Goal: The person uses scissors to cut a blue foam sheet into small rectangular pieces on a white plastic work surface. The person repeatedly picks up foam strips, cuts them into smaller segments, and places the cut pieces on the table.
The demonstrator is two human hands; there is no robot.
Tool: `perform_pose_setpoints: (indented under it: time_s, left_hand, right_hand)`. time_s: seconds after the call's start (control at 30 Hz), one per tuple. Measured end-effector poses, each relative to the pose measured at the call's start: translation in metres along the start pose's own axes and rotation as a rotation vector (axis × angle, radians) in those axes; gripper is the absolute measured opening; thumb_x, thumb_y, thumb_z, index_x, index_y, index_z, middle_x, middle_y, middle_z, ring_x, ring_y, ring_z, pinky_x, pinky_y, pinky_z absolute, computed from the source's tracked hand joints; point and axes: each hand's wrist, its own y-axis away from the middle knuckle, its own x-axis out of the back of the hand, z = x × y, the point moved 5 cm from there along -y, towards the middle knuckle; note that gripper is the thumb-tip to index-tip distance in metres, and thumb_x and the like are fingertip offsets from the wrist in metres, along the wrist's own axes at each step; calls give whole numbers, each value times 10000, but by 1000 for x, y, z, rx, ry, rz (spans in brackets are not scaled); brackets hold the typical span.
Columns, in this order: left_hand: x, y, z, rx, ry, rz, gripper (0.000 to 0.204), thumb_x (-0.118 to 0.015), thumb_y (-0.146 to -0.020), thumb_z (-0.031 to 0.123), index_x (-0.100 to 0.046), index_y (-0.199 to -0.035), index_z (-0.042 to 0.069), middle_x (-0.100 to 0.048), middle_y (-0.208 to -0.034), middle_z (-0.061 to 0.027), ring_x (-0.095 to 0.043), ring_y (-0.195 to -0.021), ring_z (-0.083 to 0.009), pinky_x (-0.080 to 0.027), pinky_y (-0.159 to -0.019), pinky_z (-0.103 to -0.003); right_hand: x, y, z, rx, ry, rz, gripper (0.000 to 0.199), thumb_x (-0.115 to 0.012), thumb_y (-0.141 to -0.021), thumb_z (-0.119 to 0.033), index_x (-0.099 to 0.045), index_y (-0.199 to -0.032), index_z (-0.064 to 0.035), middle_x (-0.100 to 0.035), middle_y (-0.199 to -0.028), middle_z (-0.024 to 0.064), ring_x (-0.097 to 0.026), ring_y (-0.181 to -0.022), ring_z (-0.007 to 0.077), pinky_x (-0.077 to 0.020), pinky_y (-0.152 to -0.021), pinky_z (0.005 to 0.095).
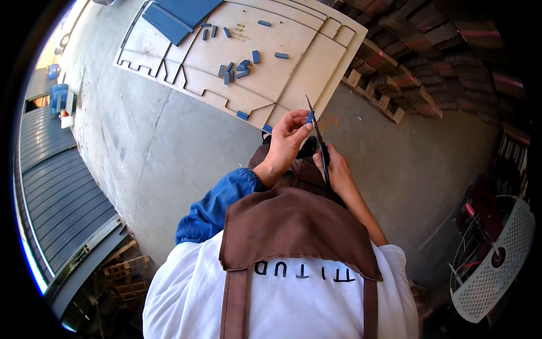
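Observation:
My left hand (286, 142), in a blue sleeve, pinches a small blue strip (310, 116) between thumb and fingertips, held up in front of my chest. My right hand (339, 169) grips a pair of dark scissors (319, 135), whose blades point up and touch the strip. Beyond my hands a large plywood board (293, 56) with cut slots lies flat on the concrete floor. Several short blue strips (234, 69) are scattered on it, and dark blue sheets (178, 17) rest on its far left corner. A brown apron over a white shirt fills the lower part of the view.
Stacks of wooden blocks and boards (406, 62) line the upper right. A white perforated metal frame (491, 271) stands at the lower right. A grey ribbed panel (62, 192) runs along the left, with small pallets (127, 274) below it and a blue container (58, 99) above.

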Motion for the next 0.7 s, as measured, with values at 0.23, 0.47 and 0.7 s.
perform_pose_setpoints:
  time_s: [0.23,0.47,0.7]
  left_hand:
    - [-14,-5,-11,-11,-132,-5,240,-624,-885,47,-566,-1118,28,-632,-972,-43,-566,-909,-96,-452,-833,-254]
    - [-32,-9,1,-153,-548,28,174,-683,-825,67,-616,-969,-3,-641,-922,-37,-571,-911,-121,-448,-830,-262]
    - [-41,-13,-6,-260,-636,57,198,-704,-797,85,-629,-961,7,-642,-930,-75,-574,-959,-180,-439,-868,-303]
  right_hand:
    - [0,9,15,-26,-59,61,388,-576,-902,-376,-507,-932,5,-600,-775,244,-591,-773,449,-448,-644,458]
    - [6,18,29,-110,-116,75,412,-552,-910,-397,-519,-946,13,-606,-795,252,-587,-809,467,-449,-659,464]
    - [17,22,28,-153,-29,140,393,-620,-869,-377,-516,-905,0,-613,-732,208,-608,-713,417,-458,-621,451]
